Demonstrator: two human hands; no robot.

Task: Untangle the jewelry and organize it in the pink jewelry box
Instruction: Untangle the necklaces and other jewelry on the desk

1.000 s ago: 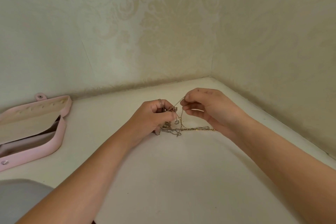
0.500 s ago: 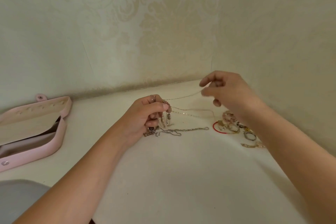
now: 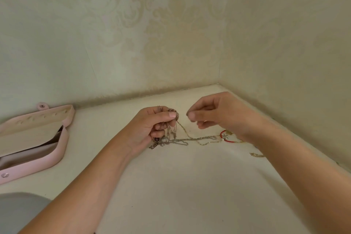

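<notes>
Head view: your left hand [image 3: 150, 127] grips the tangle [image 3: 171, 130], one chain [image 3: 191, 138] trailing below your right hand [image 3: 218, 116], whose pinch I cannot confirm. Tugging hard could tighten knots; the box [image 3: 47, 159] sits well left.

- The left hand [image 3: 152, 129] is raised just above the surface, its fingers and thumb curled tight round a tangle of chains [image 3: 171, 131].
- The right hand [image 3: 224, 114] hovers just beside it, fingers loosely curled and tips pointing left; whether they pinch anything cannot be told.
- Both forearms are bare and angle inward.
</notes>
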